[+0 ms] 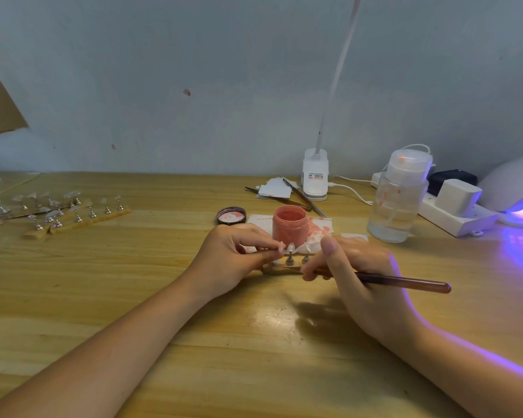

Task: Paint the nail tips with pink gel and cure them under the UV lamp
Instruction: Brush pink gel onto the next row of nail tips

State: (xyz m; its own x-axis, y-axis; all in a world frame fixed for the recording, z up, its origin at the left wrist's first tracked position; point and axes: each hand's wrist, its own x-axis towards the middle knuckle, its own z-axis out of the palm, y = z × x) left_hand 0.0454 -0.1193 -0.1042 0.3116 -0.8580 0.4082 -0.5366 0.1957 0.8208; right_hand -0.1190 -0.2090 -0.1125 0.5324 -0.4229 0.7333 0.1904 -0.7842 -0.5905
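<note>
Desk (pixel 254 357); brush (pixel 405 282) tip hidden, maybe behind fingers.

An open jar of pink gel (pixel 290 225) is stood upright on stained tissue near the middle of the desk, its lid (pixel 231 215) laid just left, inside up. Clear nail tips on small stands (pixel 290 255) are set just in front of the jar. More tips on stands (pixel 55 211) are grouped toward the left edge. The UV lamp (pixel 514 188) is lit violet at the right edge.
</note>
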